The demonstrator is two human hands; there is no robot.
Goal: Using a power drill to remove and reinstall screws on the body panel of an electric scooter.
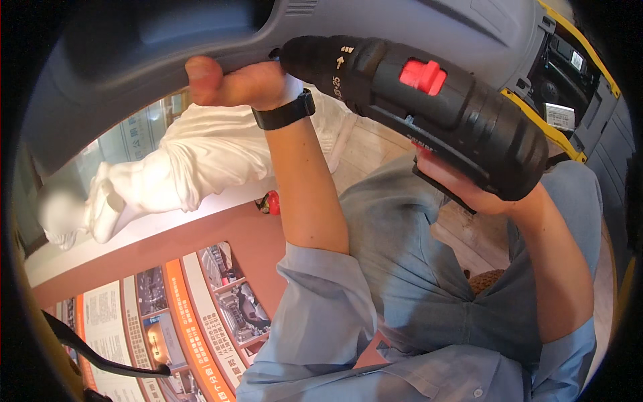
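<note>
A black cordless drill (462, 114) with a red switch on top slants across the upper middle. My right hand (462, 184) is closed round its handle, mostly hidden beneath the body. The drill's nose points left at the edge of a large grey plastic panel (134, 74); the contact at its tip is too small to make out. Just under that tip, my left hand (248, 87) grips the panel's lower edge, thumb in front and the other fingers out of sight. A black band (284, 114) circles my left wrist.
A white draped statue (181, 171) lies to the left, beyond my left forearm. Below it is a printed board (167, 321) with pictures. At right, a yellow-edged opening (562, 74) in the grey body shows black parts. My knees are beneath the drill.
</note>
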